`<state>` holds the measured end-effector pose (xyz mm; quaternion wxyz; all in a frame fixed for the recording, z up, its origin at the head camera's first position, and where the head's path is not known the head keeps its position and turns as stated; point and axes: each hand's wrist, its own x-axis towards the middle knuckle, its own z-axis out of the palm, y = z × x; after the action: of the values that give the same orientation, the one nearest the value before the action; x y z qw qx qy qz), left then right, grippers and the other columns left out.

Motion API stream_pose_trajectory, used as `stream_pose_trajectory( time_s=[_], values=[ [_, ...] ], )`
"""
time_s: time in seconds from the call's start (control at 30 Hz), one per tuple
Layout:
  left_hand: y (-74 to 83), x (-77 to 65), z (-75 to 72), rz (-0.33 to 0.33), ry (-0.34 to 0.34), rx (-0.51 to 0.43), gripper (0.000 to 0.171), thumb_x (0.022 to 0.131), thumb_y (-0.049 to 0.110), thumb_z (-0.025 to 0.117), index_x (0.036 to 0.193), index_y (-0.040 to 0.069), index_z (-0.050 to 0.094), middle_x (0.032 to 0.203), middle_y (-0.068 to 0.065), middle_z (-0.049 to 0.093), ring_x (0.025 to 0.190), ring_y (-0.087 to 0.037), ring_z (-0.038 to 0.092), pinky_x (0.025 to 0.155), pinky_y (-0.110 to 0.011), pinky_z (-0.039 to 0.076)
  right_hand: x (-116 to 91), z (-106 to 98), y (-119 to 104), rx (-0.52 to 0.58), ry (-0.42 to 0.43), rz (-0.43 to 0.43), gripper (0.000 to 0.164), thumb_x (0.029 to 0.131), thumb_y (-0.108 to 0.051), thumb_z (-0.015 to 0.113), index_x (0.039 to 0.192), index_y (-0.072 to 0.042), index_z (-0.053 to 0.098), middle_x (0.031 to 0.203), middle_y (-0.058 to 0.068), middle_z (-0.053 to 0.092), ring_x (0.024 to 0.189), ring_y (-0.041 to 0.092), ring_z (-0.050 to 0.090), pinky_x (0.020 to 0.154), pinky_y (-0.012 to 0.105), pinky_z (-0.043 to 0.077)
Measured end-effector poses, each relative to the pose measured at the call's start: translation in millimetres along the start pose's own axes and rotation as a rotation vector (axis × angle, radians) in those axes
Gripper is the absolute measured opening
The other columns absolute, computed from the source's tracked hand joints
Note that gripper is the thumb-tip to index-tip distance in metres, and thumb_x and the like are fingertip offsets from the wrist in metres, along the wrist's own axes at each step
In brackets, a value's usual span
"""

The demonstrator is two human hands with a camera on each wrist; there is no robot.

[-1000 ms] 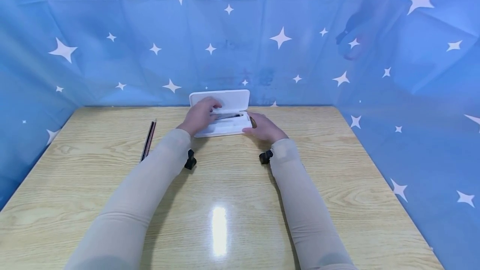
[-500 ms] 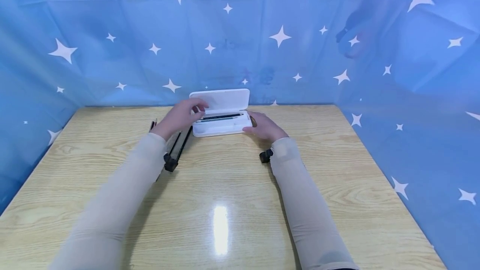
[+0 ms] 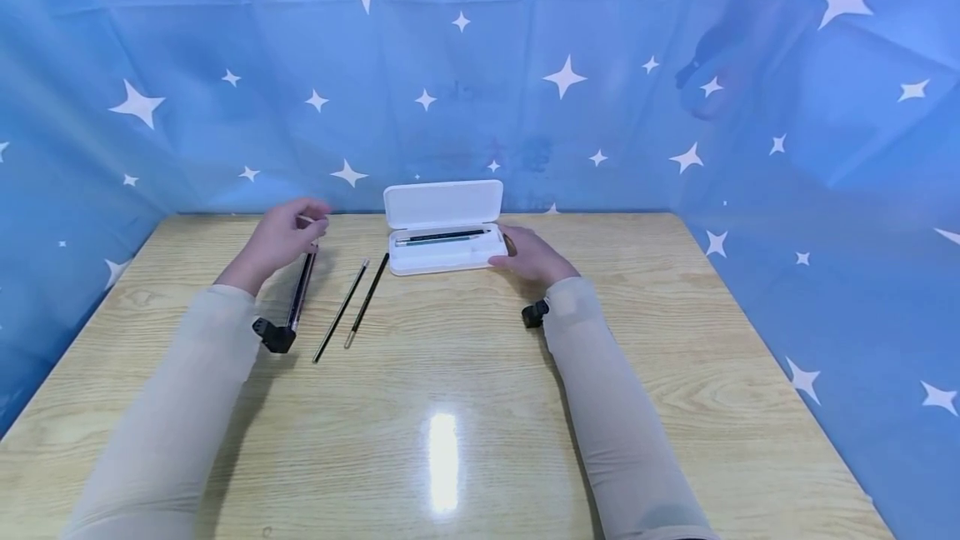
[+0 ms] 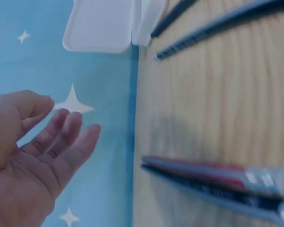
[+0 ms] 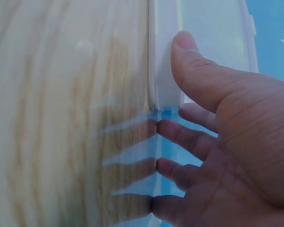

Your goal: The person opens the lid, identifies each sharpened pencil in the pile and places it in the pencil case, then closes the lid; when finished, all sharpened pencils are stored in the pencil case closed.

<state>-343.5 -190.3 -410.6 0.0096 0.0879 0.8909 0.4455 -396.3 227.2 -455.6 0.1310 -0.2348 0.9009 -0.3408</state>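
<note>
A white pencil case [image 3: 438,265] stands with its lid [image 3: 443,203] raised near the table's back edge. Inside lie a black pencil [image 3: 450,235] and a teal one. My right hand [image 3: 531,255] holds the case's right end, thumb along the front wall and fingertips down at the tabletop, as the right wrist view shows. My left hand [image 3: 281,236] is off to the left with fingers loosely bent and nothing between them. It hovers by the far ends of a black pencil [image 3: 302,286] and a red pencil [image 4: 203,169] lying side by side.
Two more dark pencils, one slanting [image 3: 341,311] and one closer to the case [image 3: 367,300], lie on the wooden table [image 3: 480,373]. A blue cloth [image 3: 480,48] with white stars hangs behind and along the sides.
My left hand has moved away from over the case to the left, and the two pencils in the case now show fully. My right hand stays at the case's right end.
</note>
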Motion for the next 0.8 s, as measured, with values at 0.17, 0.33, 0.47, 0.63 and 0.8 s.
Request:
stream_pose_trajectory(
  time_s=[0.17,0.33,0.47,0.63,0.8],
  values=[
    [-13.3,-10.5,-3.9,-0.053,0.018,0.039,0.040,0.107,0.019,0.049,0.141,-0.002,0.050,0.131,-0.024,0.054,0.115,-0.042,0.059,0.087,-0.048,0.058,0,1,0,-0.005,0.007,0.000,0.062,0.103,-0.022,0.062,0.159,-0.015,0.035,0.156,0.010,0.043,0.145,0.030,0.037,0.116,0.052,0.033],
    [-19.8,-15.2,-3.8,-0.082,0.021,0.115,0.043,0.108,0.023,0.047,0.142,-0.002,0.049,0.134,-0.024,0.054,0.111,-0.040,0.062,0.085,-0.046,0.057,-1,1,0,-0.004,0.004,0.007,0.062,0.103,-0.022,0.062,0.159,-0.015,0.034,0.158,0.010,0.041,0.146,0.031,0.035,0.117,0.053,0.032],
    [-18.7,-15.5,-1.8,-0.086,0.001,0.127,0.043,0.108,0.022,0.046,0.143,-0.003,0.048,0.135,-0.024,0.053,0.112,-0.040,0.062,0.085,-0.047,0.057,-1,1,0,-0.005,0.004,0.016,0.063,0.103,-0.024,0.062,0.159,-0.015,0.034,0.158,0.010,0.040,0.147,0.030,0.034,0.117,0.052,0.032],
    [-19.1,-13.7,0.2,-0.082,-0.022,0.147,0.043,0.108,0.020,0.047,0.143,-0.004,0.048,0.134,-0.025,0.053,0.116,-0.041,0.060,0.086,-0.048,0.057,-1,0,0,0.001,0.005,0.016,0.063,0.103,-0.024,0.062,0.159,-0.015,0.034,0.158,0.010,0.040,0.147,0.030,0.034,0.117,0.052,0.032],
    [-22.5,-12.5,2.0,-0.108,-0.062,0.149,0.046,0.109,0.024,0.046,0.147,-0.002,0.043,0.139,-0.026,0.049,0.120,-0.042,0.058,0.089,-0.049,0.057,-1,0,1,-0.004,0.001,0.021,0.064,0.103,-0.025,0.062,0.160,-0.016,0.033,0.159,0.009,0.039,0.147,0.030,0.034,0.117,0.052,0.032]
  ],
)
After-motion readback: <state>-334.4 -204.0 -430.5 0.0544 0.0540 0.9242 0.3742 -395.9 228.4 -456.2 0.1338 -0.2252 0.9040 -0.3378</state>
